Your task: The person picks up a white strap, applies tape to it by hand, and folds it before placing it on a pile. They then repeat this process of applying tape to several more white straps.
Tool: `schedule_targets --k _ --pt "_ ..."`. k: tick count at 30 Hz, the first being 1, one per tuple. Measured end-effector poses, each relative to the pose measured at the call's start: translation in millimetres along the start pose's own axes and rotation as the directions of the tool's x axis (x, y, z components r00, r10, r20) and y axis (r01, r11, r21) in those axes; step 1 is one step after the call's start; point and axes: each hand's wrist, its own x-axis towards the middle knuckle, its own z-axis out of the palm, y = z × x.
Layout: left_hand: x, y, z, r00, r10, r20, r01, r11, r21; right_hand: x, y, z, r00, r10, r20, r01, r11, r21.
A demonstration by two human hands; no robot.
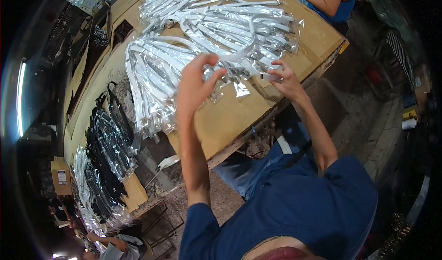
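Observation:
Several white belts (159, 60) in clear plastic sleeves lie in overlapping bundles on the cardboard-covered table. My left hand (195, 83) is over the near bundle, thumb and fingers apart. A curved white belt (237, 56) runs close by its fingertips. To the right, my right hand (290, 83) pinches the end of a white belt (268, 76) between thumb and fingers, with a dark metallic piece showing there. A flat clear plastic sleeve end (241, 89) sticks out between my hands.
Black belts (108, 145) in plastic and another white bundle (82, 177) lie at the table's left end. The table's cardboard edge (248, 138) runs in front of me. Another person (329, 2) is at the far right side; a second person (117, 246) is at lower left.

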Motion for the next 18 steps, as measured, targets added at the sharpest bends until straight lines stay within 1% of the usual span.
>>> schedule_targets --k 1,3,4,5,6,7,8,9,10,11,12,13,14,15,16,17,18 --pt "28.2 -50.9 31.4 0.994 0.112 0.004 -0.112 0.991 0.072 -1.5 -3.3 0.1 1.0 0.02 -0.012 -0.02 1.0 0.017" --pt "69.3 -123.5 89.1 0.976 0.22 0.0 -0.214 0.949 0.23 0.9 -4.3 -0.1 0.999 0.031 -0.042 -0.029 0.999 0.037" --pt "85.0 -147.1 109.9 0.967 0.234 0.104 -0.253 0.939 0.235 -1.3 -1.6 -1.5 0.997 0.05 -0.065 -0.047 0.998 0.051" --pt "97.4 -145.8 116.8 0.947 0.243 0.211 -0.29 0.928 0.232 -4.6 -1.2 -3.0 0.994 0.075 -0.085 -0.07 0.995 0.064" --pt "113.1 -145.8 119.9 0.943 0.254 0.216 -0.302 0.926 0.228 -6.8 0.3 -6.4 0.987 0.144 -0.075 -0.136 0.986 0.095" --pt "128.6 -145.8 123.6 0.861 0.084 0.502 -0.226 0.947 0.228 -7.7 2.2 -8.9 0.985 0.15 -0.084 -0.142 0.986 0.089" --pt "138.6 -137.6 124.4 0.673 -0.088 0.734 -0.152 0.955 0.255 -9.4 3.9 -10.3 0.973 0.172 -0.155 -0.162 0.984 0.072" --pt "143.4 -135.2 124.8 0.666 -0.081 0.741 -0.159 0.956 0.248 -10.7 6.5 -11.5 0.956 0.192 -0.224 -0.183 0.981 0.057" --pt "145.4 -134.3 121.9 0.688 -0.04 0.724 -0.097 0.984 0.147 -12.7 15.0 -8.1 0.953 0.199 -0.228 -0.191 0.98 0.055" --pt "145.3 -130.9 117.5 0.714 -0.007 0.7 -0.033 0.999 0.043 -15.8 27.6 -0.6 0.831 0.468 -0.301 -0.399 0.878 0.264" --pt "141.3 -118.1 109.3 0.749 -0.017 0.663 0.02 1.0 0.003 -18.4 36.2 3.1 0.643 0.704 -0.3 -0.541 0.696 0.472" --pt "136.6 -101.0 99.2 0.75 -0.026 0.661 0.032 0.999 0.003 -20.5 40.7 1.4 0.647 0.705 -0.29 -0.546 0.694 0.469" --pt "131.7 -82.5 87.8 0.722 -0.112 0.682 0.227 0.97 -0.081 -22.7 44.6 -0.4 0.63 0.77 0.099 -0.483 0.289 0.827" --pt "126.0 -70.7 79.0 0.68 -0.189 0.709 0.413 0.897 -0.157 -21.0 39.0 -2.4 0.649 0.607 0.459 -0.395 -0.247 0.885" --pt "121.3 -65.4 72.4 0.672 -0.199 0.713 0.446 0.878 -0.175 -16.1 31.2 -1.4 0.714 0.51 0.48 -0.35 -0.333 0.875" --pt "112.9 -63.9 67.5 0.682 -0.206 0.702 0.445 0.879 -0.174 -9.8 22.4 1.7 0.721 0.496 0.484 -0.357 -0.332 0.873" --pt "102.9 -63.0 63.0 0.686 -0.228 0.69 0.486 0.851 -0.202 -3.2 13.8 3.5 0.733 0.526 0.431 -0.267 -0.36 0.894"
